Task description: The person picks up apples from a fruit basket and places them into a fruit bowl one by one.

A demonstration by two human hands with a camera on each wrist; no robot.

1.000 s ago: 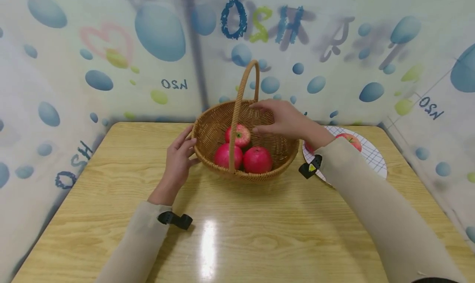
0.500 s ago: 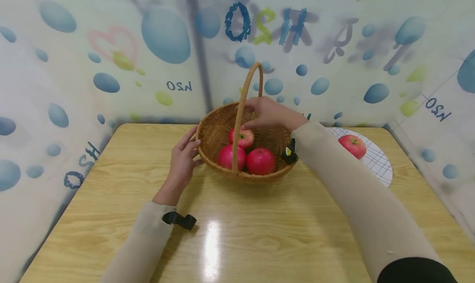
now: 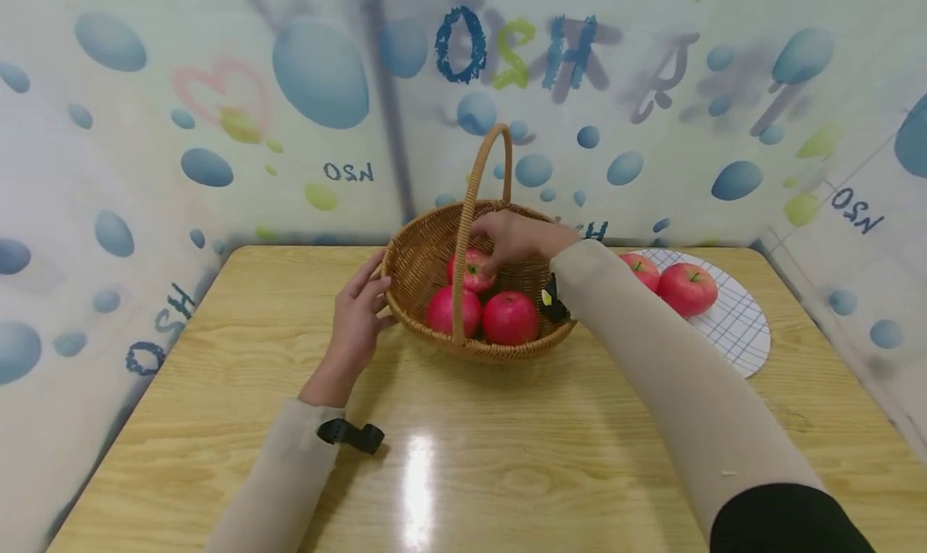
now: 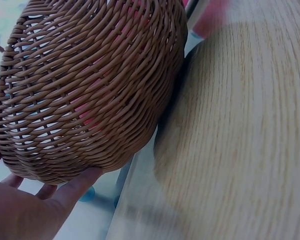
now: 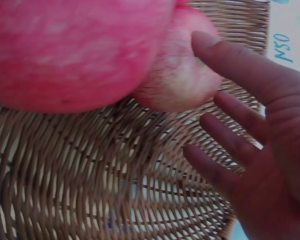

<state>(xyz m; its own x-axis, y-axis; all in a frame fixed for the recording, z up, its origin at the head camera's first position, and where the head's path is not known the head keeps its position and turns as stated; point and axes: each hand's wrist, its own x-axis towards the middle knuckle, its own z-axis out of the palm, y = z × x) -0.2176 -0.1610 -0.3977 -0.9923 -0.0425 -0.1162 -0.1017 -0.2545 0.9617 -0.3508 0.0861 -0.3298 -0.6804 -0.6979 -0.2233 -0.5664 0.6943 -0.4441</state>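
The wicker basket [image 3: 405, 251] with its arched handle stands at the table's back, holding three red apples. My left hand [image 3: 356, 319] rests against its left side, with loosely extended fingers [image 4: 77, 187] touching the weave in the left wrist view. Inside the basket, my right hand [image 3: 514, 237] is at the rear apple [image 3: 463, 267]. In the right wrist view, the thumb lies over this paler apple [image 5: 177, 75] near its stem, while several fingers spread loosely beside it. Two front apples, the left apple [image 3: 452, 310] and the right apple [image 3: 510, 319], sit nearer the rim.
A round white plate [image 3: 739, 328] with a blue grid stands to the right, bearing two red apples [image 3: 688, 289]; my right sleeve partly covers it. The wooden table [image 3: 507, 448] reaches back to a patterned wall cloth [image 3: 319, 78]. The tall basket handle [image 3: 478, 167] arches beside my right hand.
My right hand has moved left and down into the basket, from above its right part to the rear apple. The left hand stays at the basket's side. The view has shifted slightly.
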